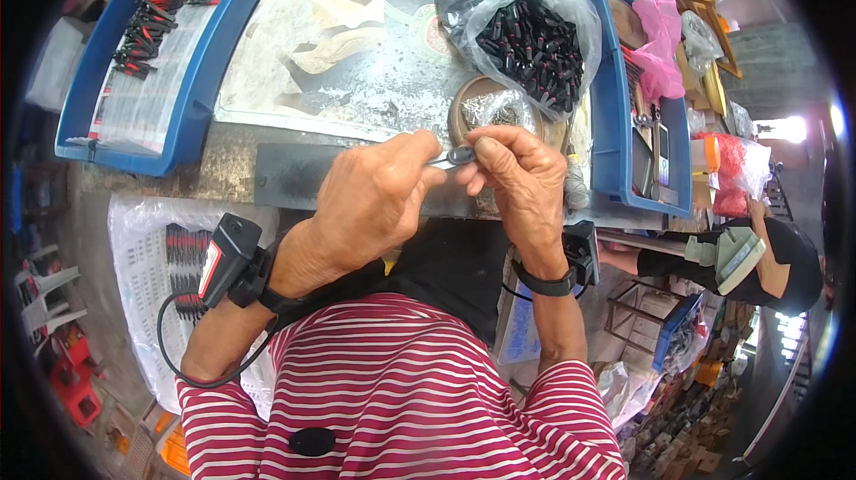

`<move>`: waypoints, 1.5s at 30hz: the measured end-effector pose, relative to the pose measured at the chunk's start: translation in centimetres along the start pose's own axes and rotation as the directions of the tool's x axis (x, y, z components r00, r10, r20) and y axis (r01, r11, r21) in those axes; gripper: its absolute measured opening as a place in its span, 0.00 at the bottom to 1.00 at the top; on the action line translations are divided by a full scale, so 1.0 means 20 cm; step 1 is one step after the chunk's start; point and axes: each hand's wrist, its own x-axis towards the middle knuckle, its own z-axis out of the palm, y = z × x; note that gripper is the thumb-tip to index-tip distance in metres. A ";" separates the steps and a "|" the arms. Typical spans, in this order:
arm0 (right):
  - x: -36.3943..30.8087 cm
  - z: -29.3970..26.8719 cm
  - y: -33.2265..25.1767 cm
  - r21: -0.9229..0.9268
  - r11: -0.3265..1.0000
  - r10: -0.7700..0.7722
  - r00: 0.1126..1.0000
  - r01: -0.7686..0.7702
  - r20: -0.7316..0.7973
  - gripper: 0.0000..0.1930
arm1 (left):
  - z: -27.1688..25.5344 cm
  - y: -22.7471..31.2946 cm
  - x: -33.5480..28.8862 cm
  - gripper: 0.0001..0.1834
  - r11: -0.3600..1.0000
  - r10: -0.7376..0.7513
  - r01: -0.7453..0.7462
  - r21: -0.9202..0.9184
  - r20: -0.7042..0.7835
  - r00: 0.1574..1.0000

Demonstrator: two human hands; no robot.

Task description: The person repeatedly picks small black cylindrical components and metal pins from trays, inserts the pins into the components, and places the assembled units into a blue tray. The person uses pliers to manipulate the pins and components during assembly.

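In front of my chest, near the table's front edge, both hands meet over one small item. My left hand (370, 199) is closed, thumb and forefinger pinching a thin silvery metal piece (438, 161). My right hand (524, 184) is closed on a small black rounded plastic piece (460, 155) at the metal's right end. Whether the two are joined cannot be made out. Just behind my right fingers sits a round brown bowl (457, 112) with small metal bits in it. Beyond it a clear plastic bag (464, 0) lies open, full of black plastic pieces (539, 48).
On the worn table (294, 43), a blue tray (194, 92) with red-and-black tools stands left, another blue tray (610, 128) with tools right. A white basket (134, 270) of similar tools is below, left. Another person (789, 275) is at the far right.
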 end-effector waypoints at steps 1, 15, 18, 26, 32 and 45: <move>-0.01 0.01 0.00 0.001 1.000 0.004 1.000 -0.004 0.002 0.09 | 0.00 0.00 0.00 0.08 1.000 0.006 -0.006 0.015 0.004 1.000; -0.14 0.09 0.04 -0.152 0.988 -0.022 1.000 0.019 -0.019 0.07 | -0.02 0.00 -0.09 0.10 0.993 0.035 -0.052 0.109 0.150 0.988; -0.14 0.10 0.04 -0.160 0.986 -0.044 0.999 0.039 -0.032 0.09 | -0.02 0.00 -0.10 0.09 0.990 0.059 -0.075 0.119 0.130 0.990; -0.20 0.05 0.00 -0.429 0.888 -0.048 0.962 0.165 0.270 0.11 | -0.05 -0.01 -0.18 0.08 0.985 0.130 -0.148 0.087 0.184 0.974; -0.27 0.01 0.03 -0.606 0.683 -0.094 0.872 0.408 0.481 0.11 | -0.04 0.01 -0.29 0.08 0.988 0.103 -0.128 0.084 0.253 0.962; -0.36 0.01 0.14 -0.583 0.551 -0.209 0.775 0.597 0.596 0.10 | 0.02 0.01 -0.39 0.09 0.994 0.090 -0.103 0.028 0.290 0.953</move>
